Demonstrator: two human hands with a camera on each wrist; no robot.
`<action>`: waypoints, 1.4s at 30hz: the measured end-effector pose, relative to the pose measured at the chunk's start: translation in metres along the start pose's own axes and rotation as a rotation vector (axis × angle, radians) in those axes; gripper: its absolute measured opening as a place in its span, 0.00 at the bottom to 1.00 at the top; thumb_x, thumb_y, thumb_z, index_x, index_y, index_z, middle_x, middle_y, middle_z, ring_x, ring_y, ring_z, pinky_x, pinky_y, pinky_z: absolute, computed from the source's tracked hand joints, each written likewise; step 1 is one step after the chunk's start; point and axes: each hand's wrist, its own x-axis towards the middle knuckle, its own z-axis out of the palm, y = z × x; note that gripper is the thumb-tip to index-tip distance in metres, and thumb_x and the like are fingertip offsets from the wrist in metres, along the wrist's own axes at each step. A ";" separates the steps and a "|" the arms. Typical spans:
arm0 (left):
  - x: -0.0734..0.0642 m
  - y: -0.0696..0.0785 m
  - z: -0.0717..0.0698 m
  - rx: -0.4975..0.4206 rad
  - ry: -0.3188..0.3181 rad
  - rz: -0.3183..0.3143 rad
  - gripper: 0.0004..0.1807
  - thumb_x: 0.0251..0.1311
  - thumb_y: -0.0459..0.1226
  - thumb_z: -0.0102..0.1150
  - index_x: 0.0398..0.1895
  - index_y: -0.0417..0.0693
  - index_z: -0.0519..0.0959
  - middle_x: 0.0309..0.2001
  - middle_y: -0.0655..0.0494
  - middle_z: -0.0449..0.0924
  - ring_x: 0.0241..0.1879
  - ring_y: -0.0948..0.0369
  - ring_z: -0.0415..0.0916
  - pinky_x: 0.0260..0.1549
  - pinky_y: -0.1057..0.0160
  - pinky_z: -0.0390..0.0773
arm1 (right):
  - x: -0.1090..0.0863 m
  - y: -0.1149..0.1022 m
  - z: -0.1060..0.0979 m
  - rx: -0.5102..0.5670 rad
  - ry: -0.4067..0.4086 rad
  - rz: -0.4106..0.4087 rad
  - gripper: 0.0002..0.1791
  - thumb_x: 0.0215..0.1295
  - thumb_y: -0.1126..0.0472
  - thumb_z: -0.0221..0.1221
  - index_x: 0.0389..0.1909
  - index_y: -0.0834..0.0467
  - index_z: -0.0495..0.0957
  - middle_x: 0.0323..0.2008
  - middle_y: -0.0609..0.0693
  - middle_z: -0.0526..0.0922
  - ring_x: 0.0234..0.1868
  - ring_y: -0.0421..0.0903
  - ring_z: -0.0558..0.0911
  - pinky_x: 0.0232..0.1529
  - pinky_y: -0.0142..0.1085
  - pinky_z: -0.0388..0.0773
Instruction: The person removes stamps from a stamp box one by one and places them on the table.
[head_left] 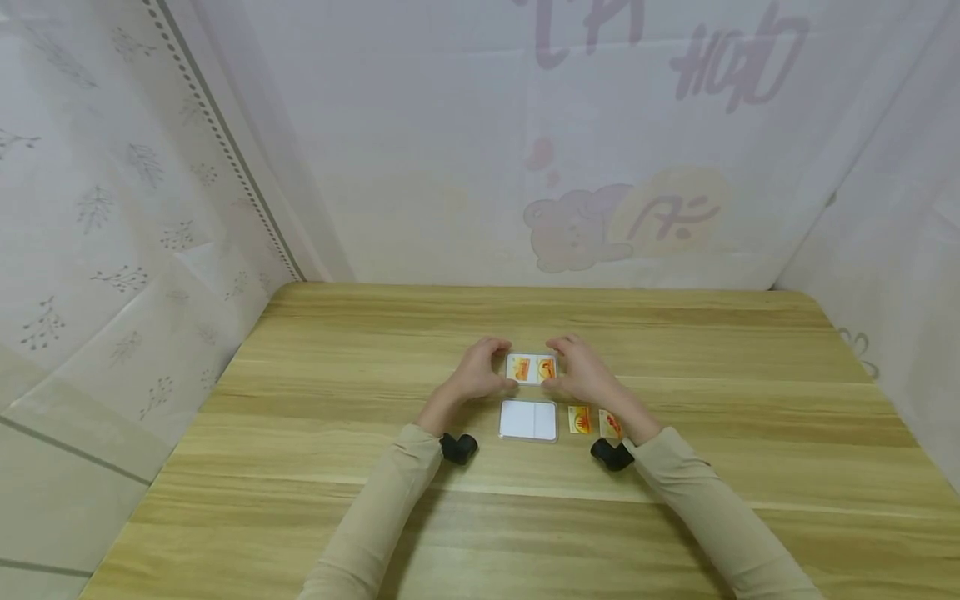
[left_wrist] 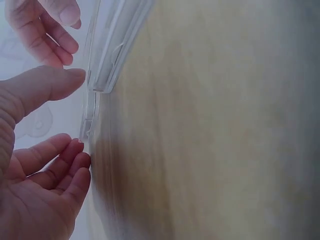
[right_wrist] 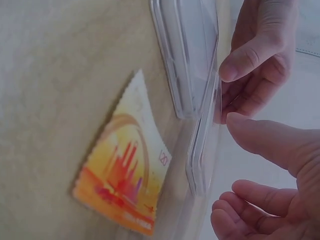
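Note:
A clear plastic case point(head_left: 531, 380) with two orange-yellow stamps point(head_left: 521, 368) on a white backing lies on the table between both hands. My left hand point(head_left: 478, 372) is at its left side, thumb and fingers spread around that end. On the opposite side my right hand point(head_left: 587, 372) frames the right end, its thumb point(right_wrist: 255, 140) and fingers apart. Whether any fingertips touch the case cannot be told. Nearer me lies a second clear case point(head_left: 517, 418) with a white insert. To its right are a yellow stamp point(head_left: 579, 419) and another stamp point(head_left: 609, 424), partly beside my right wrist.
The wooden table point(head_left: 315, 467) spreads around the cases, with curtain-like white sheets point(head_left: 420, 167) behind and at both sides. A black wrist camera point(head_left: 460, 449) sits at the left cuff, another black camera point(head_left: 612, 455) at the right one, both close over the tabletop.

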 end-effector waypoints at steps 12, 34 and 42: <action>0.003 0.000 0.000 0.003 -0.019 -0.010 0.34 0.40 0.28 0.70 0.55 0.30 0.70 0.53 0.41 0.72 0.56 0.49 0.67 0.59 0.55 0.65 | 0.009 0.001 0.001 -0.015 -0.070 0.047 0.39 0.45 0.61 0.70 0.59 0.70 0.67 0.56 0.63 0.70 0.56 0.58 0.69 0.57 0.50 0.68; 0.003 0.001 0.000 0.051 -0.030 0.001 0.33 0.40 0.28 0.72 0.54 0.31 0.71 0.52 0.42 0.72 0.54 0.50 0.68 0.57 0.56 0.67 | 0.016 0.001 0.003 -0.059 -0.117 -0.021 0.33 0.46 0.63 0.70 0.53 0.73 0.71 0.50 0.63 0.72 0.45 0.52 0.72 0.47 0.42 0.73; 0.003 -0.001 -0.001 0.040 -0.032 0.002 0.34 0.39 0.29 0.71 0.55 0.32 0.71 0.53 0.43 0.72 0.54 0.50 0.68 0.58 0.56 0.66 | 0.017 0.001 0.002 -0.052 -0.116 -0.033 0.32 0.44 0.64 0.69 0.52 0.73 0.72 0.47 0.62 0.73 0.44 0.52 0.71 0.45 0.42 0.74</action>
